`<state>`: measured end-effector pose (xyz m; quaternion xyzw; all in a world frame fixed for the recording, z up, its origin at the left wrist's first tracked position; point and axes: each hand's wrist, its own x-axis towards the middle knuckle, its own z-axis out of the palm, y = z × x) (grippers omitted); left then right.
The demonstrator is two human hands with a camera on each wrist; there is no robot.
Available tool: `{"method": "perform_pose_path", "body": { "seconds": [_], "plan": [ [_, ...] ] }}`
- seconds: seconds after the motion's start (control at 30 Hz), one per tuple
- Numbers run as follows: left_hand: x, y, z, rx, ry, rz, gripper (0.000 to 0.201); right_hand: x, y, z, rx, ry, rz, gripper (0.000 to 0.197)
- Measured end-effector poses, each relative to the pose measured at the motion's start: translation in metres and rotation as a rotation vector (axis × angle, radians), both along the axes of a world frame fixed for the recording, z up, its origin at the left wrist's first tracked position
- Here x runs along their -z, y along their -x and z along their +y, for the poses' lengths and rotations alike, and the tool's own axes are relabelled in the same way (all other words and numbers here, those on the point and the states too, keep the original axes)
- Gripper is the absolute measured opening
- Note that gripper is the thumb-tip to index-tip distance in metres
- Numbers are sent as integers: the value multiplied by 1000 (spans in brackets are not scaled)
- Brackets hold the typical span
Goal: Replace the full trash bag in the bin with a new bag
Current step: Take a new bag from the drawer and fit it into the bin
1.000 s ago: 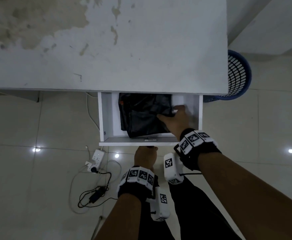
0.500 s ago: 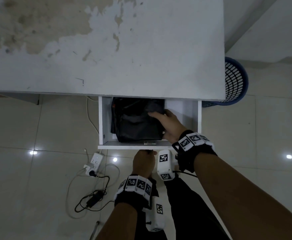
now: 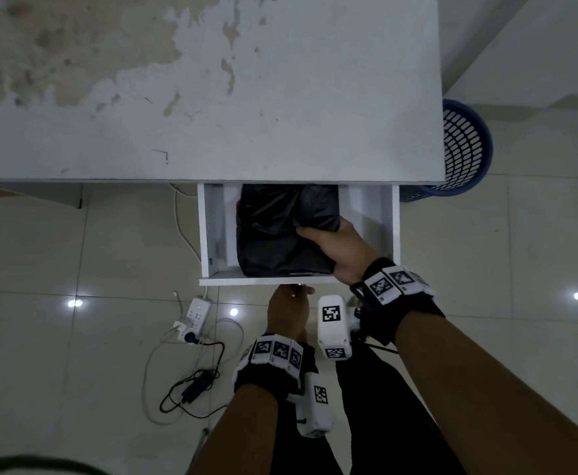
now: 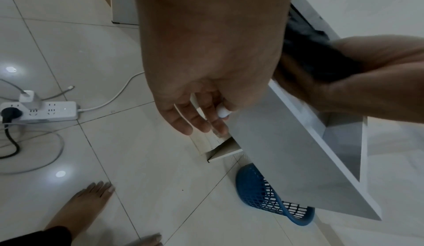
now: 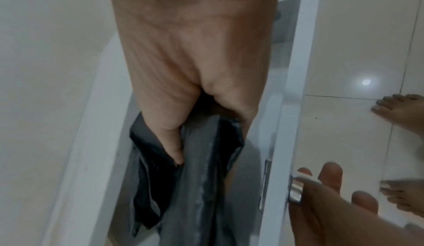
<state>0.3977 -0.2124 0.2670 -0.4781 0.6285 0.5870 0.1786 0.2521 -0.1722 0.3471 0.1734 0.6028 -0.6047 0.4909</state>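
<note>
White strip [image 3: 195,315] on pale floor tiles at far left, charger and black plug in it, cords [image 3: 191,389] looping toward the person's legs. Worn desk [image 3: 212,108] above, paint flaked off at its left end. Under its front edge, white drawer [image 3: 299,280] pulled out. Left hand [image 3: 289,311] just below the drawer front, thumb and fingers pinched on the small silver knob [image 5: 296,191]; remaining fingers [image 4: 183,121] loosely extended beneath the front panel. Inside the drawer, black bags [image 3: 280,231] folded flat in a stack, filling the left and middle, touching the front wall. Right hand [image 3: 340,250] reaching over the drawer's front right part, thumb on top of the stack and fingers curled under the near right corner, gripping folded black plastic; from the right wrist, plastic bunched between thumb and fingers, one fold hanging dark, another showing a grey sheen. Bare white drawer floor to the right of that hand. Marker bands and white camera blocks on both wrists. Blue bin [image 3: 466,149] at far right, standing on the floor beside the desk's right end, latticed wall, partly hidden behind the desk; contents not visible. Bare feet on the tiles in both wrist views.
</note>
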Motion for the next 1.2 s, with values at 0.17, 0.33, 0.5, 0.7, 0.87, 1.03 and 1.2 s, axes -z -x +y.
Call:
{"method": "perform_pose_path", "body": {
  "seconds": [0.17, 0.33, 0.5, 0.7, 0.87, 1.03, 1.2],
  "plan": [
    [11, -4, -2, 153, 138, -70, 36, -49, 4, 49, 26, 49, 27, 39],
    [-1, 4, -10, 167, 189, -68, 17, -91, 12, 97, 96, 123, 71, 40],
    [-30, 32, -19, 48, 216, 108, 22, -110, 26, 117, 230, 177, 108, 41],
    [-27, 76, -47, -5, 228, 188, 22, -126, 37, 120, 326, 226, 116, 38],
    [-9, 110, -79, -11, 236, 146, 35, -130, 43, 127, 402, 210, 123, 41],
    [-10, 125, -88, -9, 214, 219, 25, -126, 44, 132, 456, 193, 128, 41],
    [-34, 114, -84, -77, -5, 200, 23, -121, 43, 136, 482, 165, 123, 39]
  ]
}}
